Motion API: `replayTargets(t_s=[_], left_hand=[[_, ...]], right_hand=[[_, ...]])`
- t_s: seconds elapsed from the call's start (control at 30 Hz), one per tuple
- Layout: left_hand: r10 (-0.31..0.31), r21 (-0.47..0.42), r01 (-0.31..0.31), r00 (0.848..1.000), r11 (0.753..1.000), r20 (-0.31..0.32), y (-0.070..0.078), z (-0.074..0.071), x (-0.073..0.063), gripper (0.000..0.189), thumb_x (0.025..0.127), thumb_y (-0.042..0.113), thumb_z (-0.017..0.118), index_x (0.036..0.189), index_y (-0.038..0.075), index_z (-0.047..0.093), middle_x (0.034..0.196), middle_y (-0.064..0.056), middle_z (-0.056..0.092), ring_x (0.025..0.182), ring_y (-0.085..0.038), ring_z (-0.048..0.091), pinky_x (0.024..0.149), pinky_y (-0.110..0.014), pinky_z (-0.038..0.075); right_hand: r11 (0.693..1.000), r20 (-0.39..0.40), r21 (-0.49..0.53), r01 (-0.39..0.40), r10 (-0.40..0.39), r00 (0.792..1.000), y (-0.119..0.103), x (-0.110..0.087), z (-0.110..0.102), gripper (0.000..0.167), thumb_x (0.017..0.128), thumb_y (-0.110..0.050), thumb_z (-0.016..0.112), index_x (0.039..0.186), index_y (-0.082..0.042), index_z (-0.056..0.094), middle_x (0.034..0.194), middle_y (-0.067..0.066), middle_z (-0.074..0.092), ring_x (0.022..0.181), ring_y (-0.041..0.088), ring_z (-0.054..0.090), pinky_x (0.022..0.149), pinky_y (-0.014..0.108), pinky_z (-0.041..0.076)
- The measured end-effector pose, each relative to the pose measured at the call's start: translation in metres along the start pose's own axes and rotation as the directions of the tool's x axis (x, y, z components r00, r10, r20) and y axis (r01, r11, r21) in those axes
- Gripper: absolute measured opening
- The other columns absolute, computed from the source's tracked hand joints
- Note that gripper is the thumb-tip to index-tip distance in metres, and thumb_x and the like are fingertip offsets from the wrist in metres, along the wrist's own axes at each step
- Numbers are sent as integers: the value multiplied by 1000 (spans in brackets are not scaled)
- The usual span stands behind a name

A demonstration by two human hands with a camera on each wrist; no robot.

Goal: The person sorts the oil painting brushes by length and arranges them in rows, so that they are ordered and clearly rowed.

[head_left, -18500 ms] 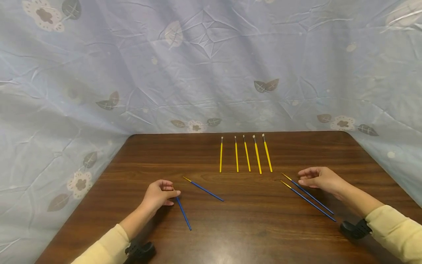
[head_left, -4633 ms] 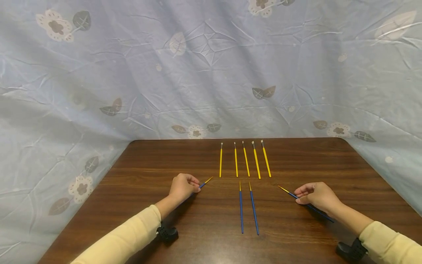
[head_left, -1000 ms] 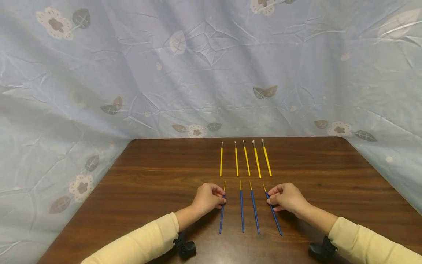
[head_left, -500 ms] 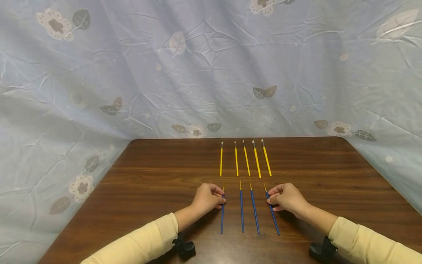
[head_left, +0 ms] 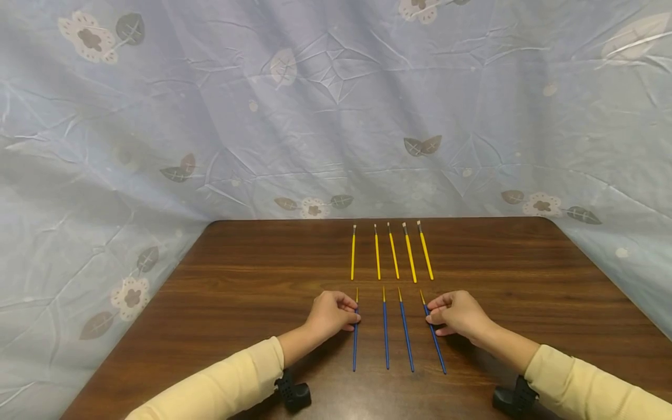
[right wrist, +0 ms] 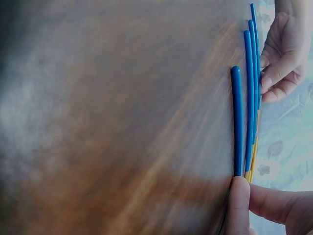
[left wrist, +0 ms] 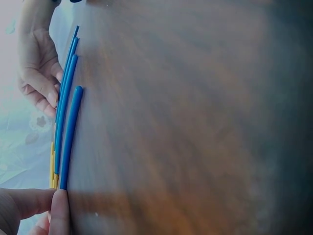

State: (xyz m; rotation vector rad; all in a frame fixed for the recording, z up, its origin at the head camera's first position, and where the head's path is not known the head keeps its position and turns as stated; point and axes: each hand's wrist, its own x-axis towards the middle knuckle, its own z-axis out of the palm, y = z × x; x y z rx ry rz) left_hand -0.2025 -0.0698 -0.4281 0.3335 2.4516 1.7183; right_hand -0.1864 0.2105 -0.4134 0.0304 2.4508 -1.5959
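Note:
My left hand [head_left: 331,315] pinches a blue-handled paintbrush [head_left: 355,347] between thumb and fingers, its pointed gold tip facing away from me. Over on the right, my right hand [head_left: 459,315] pinches another blue paintbrush [head_left: 438,350], which slants slightly. Between them two more blue paintbrushes, one nearly straight [head_left: 386,338] and one tilted a little [head_left: 406,338], lie untouched on the table. In the left wrist view the left brush's handle [left wrist: 72,137] runs out from under thumb and fingertip. The right wrist view has the right brush's handle [right wrist: 237,117] likewise; fingers cover the tips.
Behind the blue row, several yellow-handled flat paintbrushes [head_left: 410,256] lie side by side, bristles toward the far edge. The dark wooden table [head_left: 236,280] meets a floral curtain [head_left: 336,116] at the back and sides. Each wrist carries a black camera.
The blue brushes, earlier in two slanted pairs left and right, now lie in one row below the yellow ones. Within the last second, the held brushes' handle ends shifted slightly inward.

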Motion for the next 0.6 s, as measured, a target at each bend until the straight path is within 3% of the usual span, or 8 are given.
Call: replayTargets(t_s=[0.17,0.4,0.6], left_hand=[[-6,-16,6,1000,1000,14,1,-1,-1,14,78,-12,72,90,-11,66,74,-8,64,63,-16,67,57,-28,60],[-26,-59,28,999,998,40,5,-6,-5,19,79,-9,74,96,-12,66,79,-11,63,70,-25,68,60,-33,61],[7,-98,-1,998,995,56,14,-20,-2,22,82,-5,72,101,-13,64,85,-12,64,75,-27,68,62,-34,61]], right_hand=[[1000,5,12,-5,5,1000,0,-1,0,30,83,6,71,109,15,59,91,14,64,75,20,65,62,34,61],[997,18,73,-29,28,999,-3,-2,-4,31,88,2,68,114,14,58,96,14,64,80,21,65,67,35,61],[992,21,117,45,-48,999,-8,5,-21,38,92,-12,68,119,13,57,109,16,64,95,24,64,74,36,60]])
